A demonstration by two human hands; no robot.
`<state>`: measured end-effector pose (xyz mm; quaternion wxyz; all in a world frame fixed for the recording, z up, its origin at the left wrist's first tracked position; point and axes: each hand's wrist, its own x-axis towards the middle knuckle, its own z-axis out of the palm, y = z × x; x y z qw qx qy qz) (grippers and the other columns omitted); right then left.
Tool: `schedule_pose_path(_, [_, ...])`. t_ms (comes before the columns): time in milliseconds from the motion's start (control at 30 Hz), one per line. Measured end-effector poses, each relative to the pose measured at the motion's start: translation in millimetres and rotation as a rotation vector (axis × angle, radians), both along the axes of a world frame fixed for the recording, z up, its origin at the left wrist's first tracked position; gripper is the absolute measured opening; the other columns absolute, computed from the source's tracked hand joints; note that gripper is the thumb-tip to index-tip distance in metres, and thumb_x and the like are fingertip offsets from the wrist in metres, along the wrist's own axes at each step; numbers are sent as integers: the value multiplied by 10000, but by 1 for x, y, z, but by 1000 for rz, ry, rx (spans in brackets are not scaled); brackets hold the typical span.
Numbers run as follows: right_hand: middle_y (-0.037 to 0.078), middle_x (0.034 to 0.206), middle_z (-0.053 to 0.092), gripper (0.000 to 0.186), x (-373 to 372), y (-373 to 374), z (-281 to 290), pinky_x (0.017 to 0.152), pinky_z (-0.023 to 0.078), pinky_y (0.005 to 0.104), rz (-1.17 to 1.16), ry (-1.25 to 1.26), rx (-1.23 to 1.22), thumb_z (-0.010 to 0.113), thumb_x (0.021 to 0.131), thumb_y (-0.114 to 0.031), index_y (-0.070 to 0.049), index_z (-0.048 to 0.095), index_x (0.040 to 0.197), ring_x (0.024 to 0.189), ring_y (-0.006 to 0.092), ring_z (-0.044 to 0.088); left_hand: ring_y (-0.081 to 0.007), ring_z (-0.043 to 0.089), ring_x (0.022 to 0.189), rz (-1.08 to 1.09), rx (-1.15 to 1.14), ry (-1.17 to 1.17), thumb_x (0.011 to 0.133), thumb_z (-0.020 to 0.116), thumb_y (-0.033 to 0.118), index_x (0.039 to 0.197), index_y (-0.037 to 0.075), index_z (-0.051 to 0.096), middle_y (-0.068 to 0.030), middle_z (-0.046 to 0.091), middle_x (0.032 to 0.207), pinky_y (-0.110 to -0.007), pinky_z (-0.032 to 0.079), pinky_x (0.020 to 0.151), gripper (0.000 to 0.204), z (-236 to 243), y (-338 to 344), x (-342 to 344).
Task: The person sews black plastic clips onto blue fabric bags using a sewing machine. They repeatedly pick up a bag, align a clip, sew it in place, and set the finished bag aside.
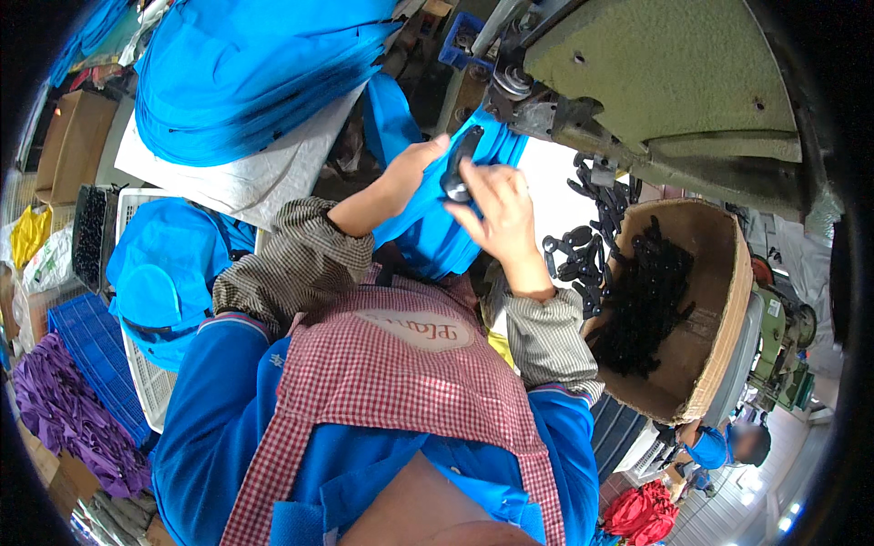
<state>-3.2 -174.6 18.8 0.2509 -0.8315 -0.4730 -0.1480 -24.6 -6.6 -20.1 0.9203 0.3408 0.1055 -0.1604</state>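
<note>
My right hand (503,209) pinches a small black handle-shaped piece (463,166), slim toward its upper end and rounded with a pale patch at the lower end. Left of it, my left hand (393,189) is closed at the edge of a length of blue cloth (426,238), its thumb reaching toward the black piece; its other fingers are mostly hidden. The cloth hangs below both hands, down to my lap, and runs up behind them toward a green machine (669,77).
Loose black pieces (583,259) lie on a white tabletop (549,196) beside a cardboard box (715,350) full of similar ones. Stacked blue cloth (264,77) fills the upper left. Left of me stands a white basket (137,369) with blue cloth. Another person (715,448) is at lower right.
</note>
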Motion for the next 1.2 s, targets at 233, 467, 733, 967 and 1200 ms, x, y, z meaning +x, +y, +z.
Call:
schedule_pose_path(233, [148, 861, 609, 241, 80, -56, -75, 637, 455, 354, -550, 508, 295, 512, 805, -193, 23, 578, 891, 708, 241, 570, -56, 531, 712, -156, 388, -45, 861, 535, 207, 941, 0, 614, 6, 593, 796, -196, 411, 638, 236, 11, 9, 12])
schedule_pose_path(467, [120, 976, 615, 237, 85, 10, -61, 675, 473, 337, -102, 1686, 882, 524, 826, -189, -26, 587, 986, 854, 211, 601, -58, 523, 694, -186, 409, -114, 843, 538, 187, 901, 13, 611, 16, 584, 779, -198, 408, 637, 197, 11, 20, 19])
schedule_pose_path(733, [94, 781, 645, 218, 95, -10, -109, 631, 463, 292, -344, 1215, 548, 596, 792, -215, -34, 650, 899, 689, 161, 599, -73, 484, 766, -491, 509, -423, 739, 642, 188, 939, -3, 573, 14, 542, 794, -242, 410, 678, 285, 22, 9, -36])
schedule_pose_path(967, [44, 619, 612, 120, 101, -9, -113, 532, 443, 250, -593, 796, 512, 660, 745, -132, -12, 656, 758, 539, 121, 553, -142, 499, 1020, -89, 615, -283, 755, 673, 102, 1176, -25, 462, -85, 554, 1090, -307, 405, 889, 488, -8, 1, -86])
schedule_pose_path(1200, [117, 753, 589, 82, 72, 16, -23, 548, 517, 293, -309, 1176, 917, 557, 787, -9, 28, 561, 859, 593, 174, 577, -157, 591, 872, -34, 589, -81, 743, 665, 76, 1049, -37, 547, -97, 619, 980, -299, 473, 786, 347, 5, 12, -72])
